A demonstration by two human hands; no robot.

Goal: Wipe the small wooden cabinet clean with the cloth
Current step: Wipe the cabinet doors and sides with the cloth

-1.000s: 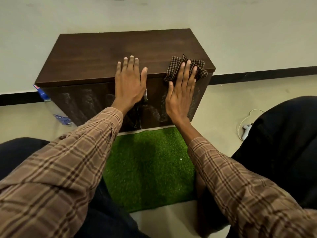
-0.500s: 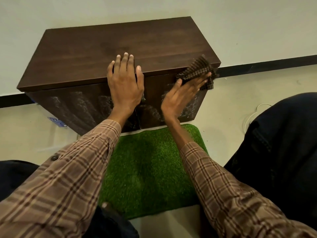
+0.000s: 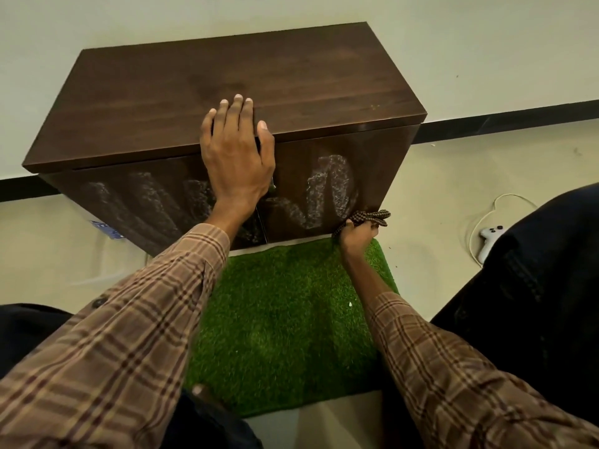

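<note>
- The small wooden cabinet (image 3: 227,102) is seen against the far wall, with the green turf mat (image 3: 285,319) laid just near of it.
- The left hand (image 3: 236,157) is spread flat and empty over the top's near edge, where it was a second ago; the cabinet is judged to be steadied by it.
- The checked cloth (image 3: 369,218) has been carried from the top right corner down to the front's lower right corner.
- The cloth is bunched inside the closed right hand (image 3: 356,234).
- Pale streaks (image 3: 327,189) are left across both doors, so the front is judged unfinished.
</note>
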